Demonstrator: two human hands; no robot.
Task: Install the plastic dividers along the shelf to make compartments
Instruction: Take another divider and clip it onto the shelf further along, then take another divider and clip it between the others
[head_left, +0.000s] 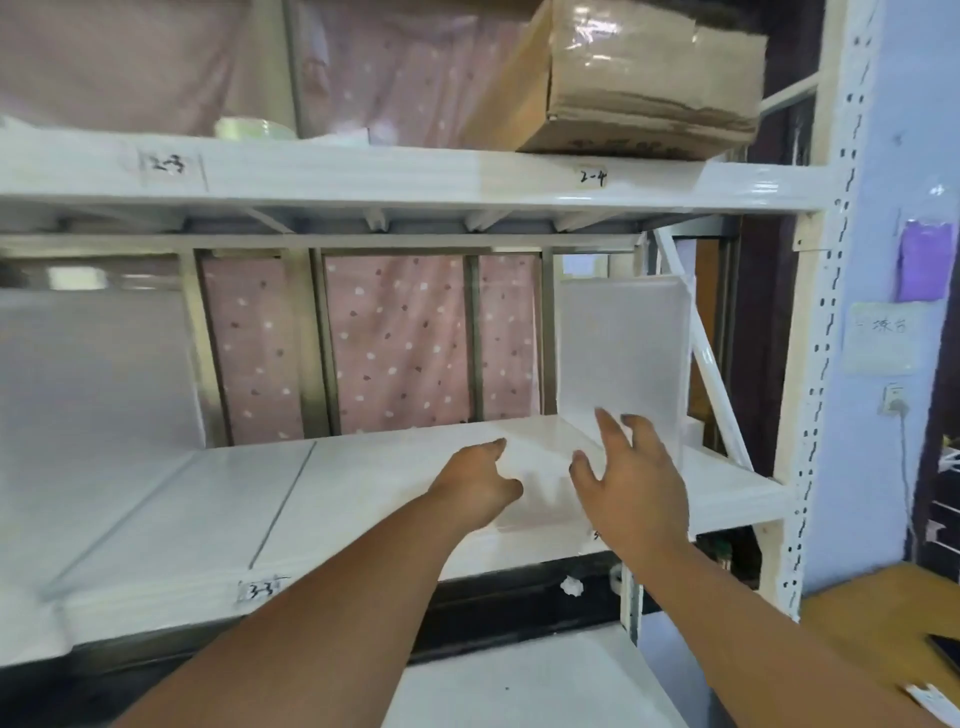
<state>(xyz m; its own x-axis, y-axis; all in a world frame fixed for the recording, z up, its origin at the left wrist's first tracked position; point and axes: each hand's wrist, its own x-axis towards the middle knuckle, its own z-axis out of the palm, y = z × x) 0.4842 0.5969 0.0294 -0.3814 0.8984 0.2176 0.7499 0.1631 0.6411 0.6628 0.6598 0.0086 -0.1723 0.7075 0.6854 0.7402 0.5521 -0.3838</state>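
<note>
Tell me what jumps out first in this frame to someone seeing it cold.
Two bare forearms reach in, left hand and right hand spread at a translucent plastic divider standing upright at the middle shelf's right end. A taped cardboard box sits on the shelf above; pink dotted fabric hangs behind.

We are looking at a storeroom or small stockroom. A white metal storage rack (810, 364) with perforated uprights fills the view, its boards bare and wide. Handwritten location labels are stuck on the shelf edges: "2-4" (592, 177) on the upper shelf and "3-3" (258, 591) on the lower one, as in a place where stock is filed by position. A taped, worn cardboard box (639, 78) sits on the upper shelf. A frosted plastic divider (621, 343) stands upright on the lower shelf. Behind the rack hangs a pink dotted curtain (395, 343). Handwritten notes (883, 338) are stuck on the bluish wall at right.
</note>
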